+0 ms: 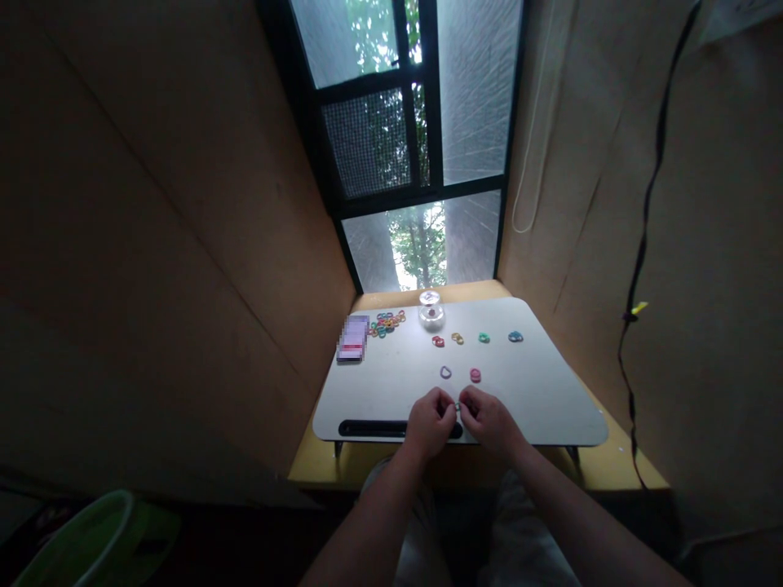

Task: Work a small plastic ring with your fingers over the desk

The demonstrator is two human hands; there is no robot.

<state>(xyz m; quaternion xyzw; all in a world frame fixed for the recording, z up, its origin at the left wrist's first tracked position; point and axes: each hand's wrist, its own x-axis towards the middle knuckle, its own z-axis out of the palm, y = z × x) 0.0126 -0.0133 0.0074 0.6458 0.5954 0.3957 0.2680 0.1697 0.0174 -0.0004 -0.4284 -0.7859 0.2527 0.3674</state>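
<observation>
My left hand (431,417) and my right hand (486,417) meet over the front edge of the white lap table (391,387). The fingers of both are pinched on one small hair tie (457,407), greenish and partly hidden by the fingertips. Just beyond them lie a purple hair tie (445,372) and pink hair ties (475,375). Farther back is a row of small groups: red hair ties (438,342), yellow hair ties (457,338), green hair ties (484,337) and blue hair ties (515,336). A mixed pile of hair ties (387,324) sits at the back left.
A clear round container (431,315) stands at the table's back. On the left lies a phone (353,338) with a lit screen. A black slot (373,428) runs along the front edge. Walls flank both sides, a window (422,147) is behind, and a black cable (642,236) hangs at right.
</observation>
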